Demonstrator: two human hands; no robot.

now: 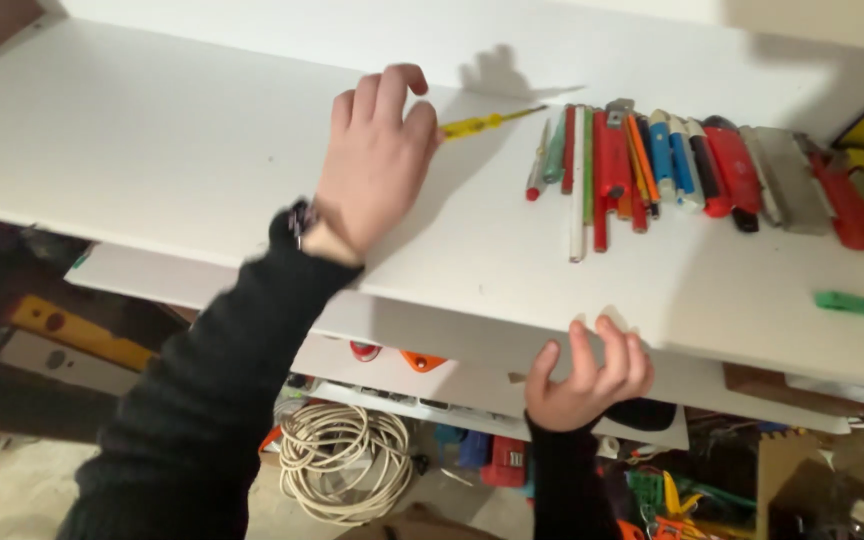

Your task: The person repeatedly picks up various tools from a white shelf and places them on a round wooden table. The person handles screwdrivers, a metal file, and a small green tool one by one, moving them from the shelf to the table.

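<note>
1. The left hand (377, 160) is resting palm-down on the white shelf (152, 140), with its fingers curled loosely and slightly apart, and its fingertips are lying over the near end of a yellow screwdriver (482, 122).
2. Whether the fingers are actually clamping the screwdriver's handle I cannot tell, since the hand is hiding that end.
3. The yellow screwdriver is lying flat on the shelf, pointing right and slightly toward the far wall, and its tip is ending just beside a row of tools (652, 165).
4. That row is lying to the right of the left hand: thin pencils and pens, red, blue and orange handled tools and grey flat blades, side by side and mostly touching one another.
5. A green tool (857, 305) is lying alone near the right front edge of the shelf, well apart from both hands.
6. The right hand (587, 375) is hanging below the shelf's front edge, with fingers spread apart and bent upward, the fingertips touching or nearly touching the edge; it is holding nothing.
7. Both arms are wearing black sleeves, and a watch is sitting on the left wrist.
8. Beneath the shelf, a coil of pale cable (342, 460) is lying on the floor between the two arms.
</note>
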